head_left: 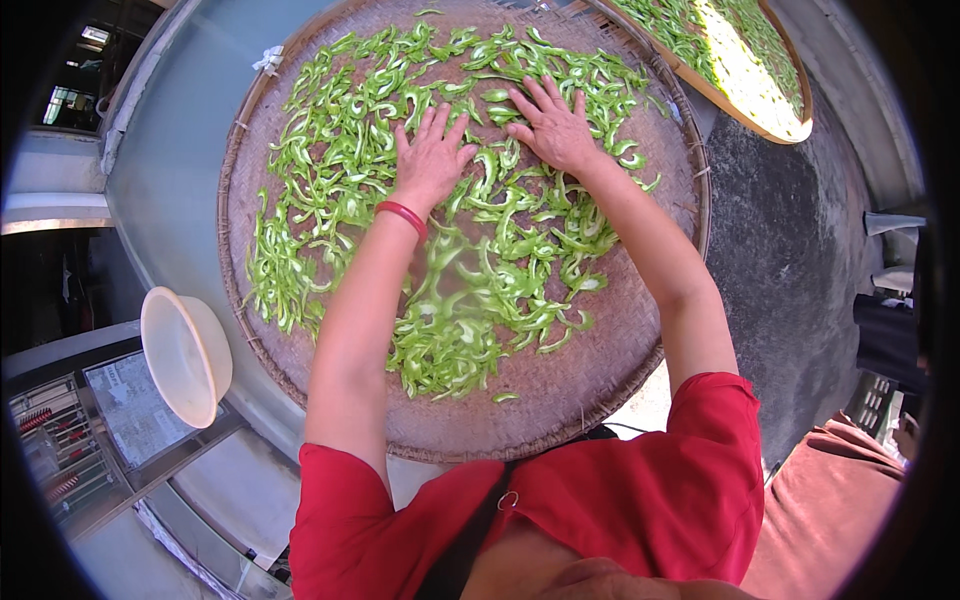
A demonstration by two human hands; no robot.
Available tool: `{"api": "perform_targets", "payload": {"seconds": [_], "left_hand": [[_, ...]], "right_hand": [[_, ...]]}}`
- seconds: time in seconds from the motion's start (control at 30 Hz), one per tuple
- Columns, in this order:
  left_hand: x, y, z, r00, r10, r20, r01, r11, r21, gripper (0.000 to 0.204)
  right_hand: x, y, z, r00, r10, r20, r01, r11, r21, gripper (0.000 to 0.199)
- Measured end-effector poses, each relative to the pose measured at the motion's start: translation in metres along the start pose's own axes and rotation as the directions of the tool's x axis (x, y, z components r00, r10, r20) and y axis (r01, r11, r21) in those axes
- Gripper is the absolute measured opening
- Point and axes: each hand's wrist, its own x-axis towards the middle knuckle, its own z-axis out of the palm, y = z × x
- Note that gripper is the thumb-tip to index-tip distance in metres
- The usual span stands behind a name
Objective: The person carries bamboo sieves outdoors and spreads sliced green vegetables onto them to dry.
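Observation:
Curved green slices of a vegetable, pale inside like sliced bitter melon (455, 345), lie scattered over a large round woven bamboo tray (620, 345). They are heaped more thickly toward the near middle, and bare weave shows between them elsewhere. My left hand (432, 160), with a red bangle (402, 217) on its wrist, rests palm down on the slices near the tray's middle, fingers spread. To its right and slightly farther away, my right hand (556, 128) also lies palm down on the slices, fingers apart. Neither hand grips anything; what lies under the palms is hidden.
A second round tray (690, 75) of green slices stands at the far right, partly sunlit. An off-white plastic basin (187, 357) sits left of the big tray. Reddish-brown cloth (835, 510) lies at the lower right. White ties (268, 61) mark the tray's rim.

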Motion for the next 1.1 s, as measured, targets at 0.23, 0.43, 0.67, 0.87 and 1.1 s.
{"api": "perform_targets", "payload": {"seconds": [0.23,0.43,0.67,0.87,1.1], "left_hand": [[-0.072,0.060,-0.017,0.968,0.231,0.101,-0.229,0.973,-0.035,0.072],[-0.164,0.140,-0.017,0.844,0.480,0.240,-0.421,0.869,-0.260,0.079],[-0.256,0.139,-0.017,0.858,0.508,0.078,-0.417,0.777,-0.471,0.075],[-0.300,0.044,-0.046,0.959,-0.138,0.248,0.177,0.974,-0.144,0.066],[-0.368,-0.015,-0.066,0.935,-0.211,0.286,0.263,0.952,-0.157,0.028]], "right_hand": [[-0.108,-0.002,-0.044,0.982,0.066,0.174,-0.062,0.998,-0.027,0.067],[-0.196,0.005,-0.049,0.915,0.294,0.277,-0.267,0.955,-0.132,0.071],[-0.251,-0.054,-0.065,0.893,0.294,0.341,-0.265,0.955,-0.131,0.069],[-0.221,-0.144,-0.064,0.959,-0.161,0.234,0.134,0.983,0.128,0.061],[-0.240,-0.243,-0.049,0.630,-0.717,0.299,0.638,0.697,0.327,0.059]]}}
